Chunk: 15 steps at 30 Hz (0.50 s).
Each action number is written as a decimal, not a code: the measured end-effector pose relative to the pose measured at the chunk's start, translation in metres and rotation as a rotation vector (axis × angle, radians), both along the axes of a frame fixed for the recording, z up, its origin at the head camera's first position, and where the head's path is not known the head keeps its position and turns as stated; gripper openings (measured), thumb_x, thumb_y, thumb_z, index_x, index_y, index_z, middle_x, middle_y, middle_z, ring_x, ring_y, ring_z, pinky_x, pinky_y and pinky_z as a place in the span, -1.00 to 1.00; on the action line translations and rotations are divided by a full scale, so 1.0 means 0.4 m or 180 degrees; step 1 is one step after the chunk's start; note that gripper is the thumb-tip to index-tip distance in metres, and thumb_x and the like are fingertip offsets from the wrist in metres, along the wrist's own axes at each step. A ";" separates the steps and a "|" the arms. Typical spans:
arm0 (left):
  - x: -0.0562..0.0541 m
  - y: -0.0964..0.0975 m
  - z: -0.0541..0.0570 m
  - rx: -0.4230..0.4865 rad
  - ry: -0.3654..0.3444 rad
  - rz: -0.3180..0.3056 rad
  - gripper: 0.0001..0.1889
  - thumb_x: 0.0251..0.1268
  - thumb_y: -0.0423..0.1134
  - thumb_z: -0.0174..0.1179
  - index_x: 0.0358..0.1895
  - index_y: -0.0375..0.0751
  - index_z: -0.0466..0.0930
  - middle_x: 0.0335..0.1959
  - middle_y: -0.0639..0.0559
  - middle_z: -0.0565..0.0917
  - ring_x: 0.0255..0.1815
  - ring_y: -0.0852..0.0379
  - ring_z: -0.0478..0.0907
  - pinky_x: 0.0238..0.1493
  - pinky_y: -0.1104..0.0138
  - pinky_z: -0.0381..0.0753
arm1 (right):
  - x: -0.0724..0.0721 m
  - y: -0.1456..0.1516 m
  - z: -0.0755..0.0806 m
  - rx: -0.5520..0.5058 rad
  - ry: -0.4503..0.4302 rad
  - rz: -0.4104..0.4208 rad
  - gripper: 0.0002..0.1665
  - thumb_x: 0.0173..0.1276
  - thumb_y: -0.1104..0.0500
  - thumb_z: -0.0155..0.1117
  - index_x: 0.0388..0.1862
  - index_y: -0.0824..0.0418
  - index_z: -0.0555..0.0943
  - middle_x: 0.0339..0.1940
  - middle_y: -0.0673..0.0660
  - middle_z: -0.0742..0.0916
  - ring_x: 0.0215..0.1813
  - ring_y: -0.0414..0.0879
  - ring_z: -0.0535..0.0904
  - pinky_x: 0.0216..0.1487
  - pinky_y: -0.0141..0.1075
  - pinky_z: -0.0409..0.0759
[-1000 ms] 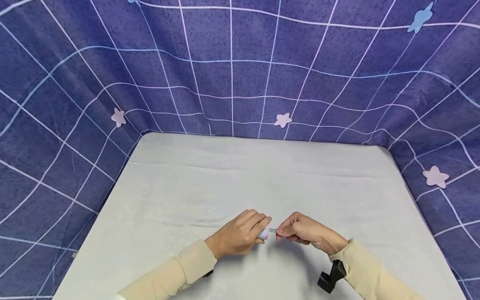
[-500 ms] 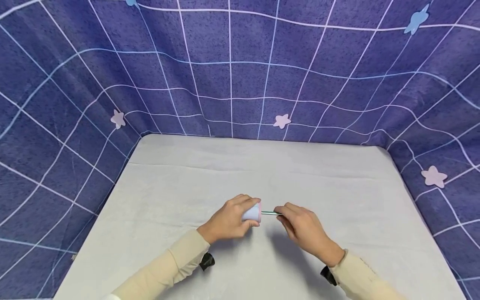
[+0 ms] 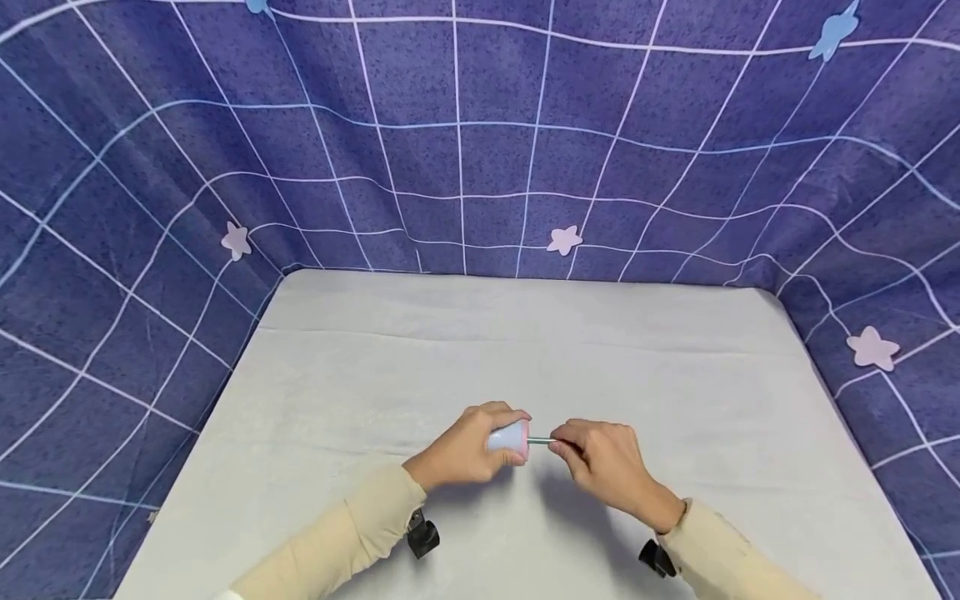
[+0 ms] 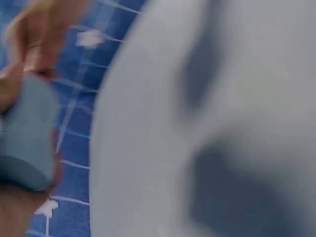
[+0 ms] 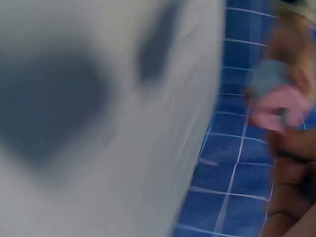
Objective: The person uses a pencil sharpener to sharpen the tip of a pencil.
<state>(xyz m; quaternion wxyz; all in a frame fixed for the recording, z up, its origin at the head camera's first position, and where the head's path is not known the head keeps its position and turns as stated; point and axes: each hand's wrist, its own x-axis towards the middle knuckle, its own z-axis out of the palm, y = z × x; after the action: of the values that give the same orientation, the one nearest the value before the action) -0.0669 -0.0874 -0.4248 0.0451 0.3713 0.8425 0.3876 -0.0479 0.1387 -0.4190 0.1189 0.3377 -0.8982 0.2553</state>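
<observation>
A light-blue cylinder (image 3: 509, 437) with a pink end (image 3: 525, 440) is held sideways above a white-covered counter (image 3: 420, 375), wrapped by the curled fingers and thumb of the left hand (image 3: 463, 450). A thin green stick (image 3: 541, 440) is pinched between the thumb and fingers of the right hand (image 3: 609, 463) — its near end hidden by the grip, its other end met by the middle of the pink face. How far the stick is set inside cannot be told. The two hands are kept near each other, with the cylinder's pink end turned toward the right one. Beige sleeves (image 3: 378, 518) are worn on both arms, and a black device (image 3: 423, 537) is carried under each wrist. Soft shadows are cast on the counter below. The scene is enclosed by a blue-purple curtain (image 3: 420, 150) — patterned with pale grid lines and dotted with stars (image 3: 564, 240). Both wrist views are blurred.
</observation>
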 end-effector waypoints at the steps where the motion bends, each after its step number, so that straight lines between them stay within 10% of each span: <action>1: 0.006 0.003 -0.008 -0.0075 0.0330 -0.0013 -0.50 0.08 -0.20 0.38 0.10 -0.33 0.55 -0.15 -0.04 0.64 -0.16 0.17 0.52 -0.08 0.37 0.54 | 0.000 0.002 0.008 -0.0163 -0.0635 -0.0011 -0.80 0.33 0.13 0.23 -0.46 0.11 0.71 -0.67 -0.15 0.57 -0.69 -0.42 0.21 -0.66 -0.55 0.19; 4: 0.022 0.009 -0.032 -0.0218 0.1312 -0.0059 -0.45 0.04 -0.16 0.40 0.10 -0.36 0.52 -0.11 -0.06 0.61 -0.09 0.12 0.51 -0.03 0.35 0.53 | -0.011 0.009 0.028 -0.0659 -0.2395 -0.0077 -0.82 0.29 0.25 0.23 -0.41 0.29 0.73 -0.70 -0.11 0.55 -0.65 -0.35 0.22 -0.60 -0.49 0.18; 7: 0.030 0.011 -0.045 -0.0332 0.1989 -0.0107 -0.42 0.01 -0.12 0.42 0.09 -0.34 0.50 -0.11 -0.05 0.59 -0.11 0.12 0.50 -0.03 0.37 0.52 | -0.026 0.016 0.037 -0.0936 -0.3479 -0.0055 -0.76 0.31 0.30 0.15 -0.37 0.47 0.69 -0.71 -0.09 0.51 -0.65 -0.30 0.16 -0.62 -0.48 0.13; 11: 0.027 0.008 -0.043 -0.0484 0.2303 -0.0105 -0.41 0.01 -0.08 0.42 0.09 -0.30 0.49 -0.11 -0.02 0.59 -0.13 0.14 0.49 -0.01 0.38 0.50 | -0.032 0.023 0.037 -0.0898 -0.3601 0.0062 -0.74 0.33 0.30 0.10 -0.33 0.47 0.68 -0.63 -0.12 0.58 -0.63 -0.28 0.14 -0.60 -0.47 0.14; 15: 0.011 -0.001 -0.022 -0.0581 0.2154 -0.0071 -0.44 0.05 -0.09 0.40 0.09 -0.31 0.50 -0.12 -0.02 0.60 -0.13 0.14 0.51 -0.01 0.38 0.52 | -0.023 0.018 0.034 -0.0679 -0.2802 0.0115 -0.80 0.37 0.23 0.14 -0.32 0.30 0.68 -0.61 -0.11 0.53 -0.58 -0.31 0.23 -0.51 -0.45 0.24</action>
<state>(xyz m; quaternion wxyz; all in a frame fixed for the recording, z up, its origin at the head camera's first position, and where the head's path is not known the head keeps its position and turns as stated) -0.0627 -0.0880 -0.4335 -0.1994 0.4824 0.8368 0.1651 -0.0572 0.1460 -0.4053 -0.2447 0.1984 -0.8258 0.4678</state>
